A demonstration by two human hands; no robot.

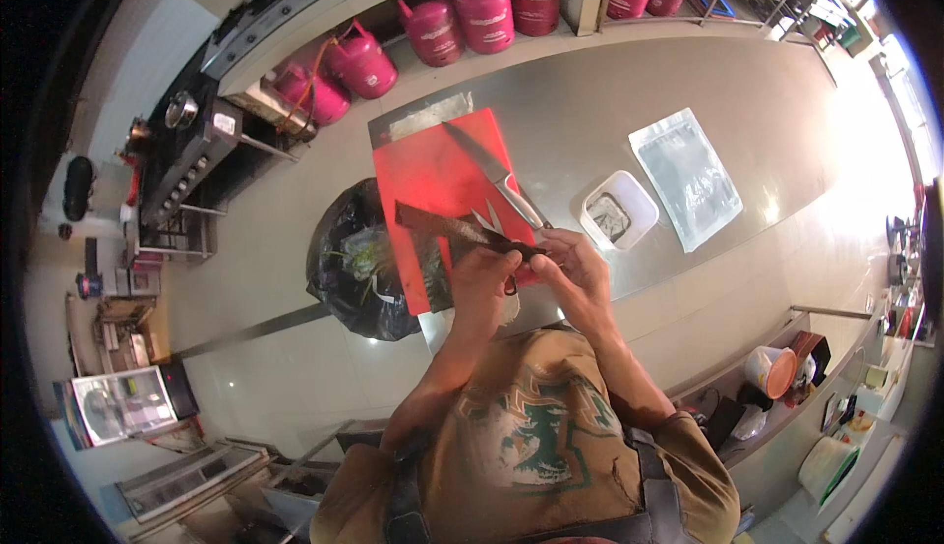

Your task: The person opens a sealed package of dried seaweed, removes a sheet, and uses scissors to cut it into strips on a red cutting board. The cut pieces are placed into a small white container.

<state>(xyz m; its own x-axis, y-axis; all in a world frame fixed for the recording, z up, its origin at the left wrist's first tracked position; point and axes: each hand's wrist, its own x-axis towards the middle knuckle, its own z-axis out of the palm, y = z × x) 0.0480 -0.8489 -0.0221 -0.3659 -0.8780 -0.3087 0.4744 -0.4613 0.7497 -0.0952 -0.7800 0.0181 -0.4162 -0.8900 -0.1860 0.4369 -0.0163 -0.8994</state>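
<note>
Both hands, left hand (479,273) and right hand (573,267), clench fingers around a dark strip (447,226) above the red cutting board (433,175), beside a knife (495,174).

Steel counter (688,82) brushed, glossy; red plastic board (433,175) smooth, matt; knife (492,172) blade shiny metal; clear bag (685,177) glossy plastic; tub (619,211) translucent plastic; black bin bag (344,278) shiny.

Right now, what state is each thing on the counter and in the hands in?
Left hand: closed on the dark strip.
Right hand: pinching the strip's near end.
Dark strip: held above the board, stretched out.
Knife: lying flat on the board, not held.
Red cutting board: flat on the steel counter.
White tub: open, something dark inside.
Clear bag: lying flat.
Black bin bag: open, greens inside.
</note>
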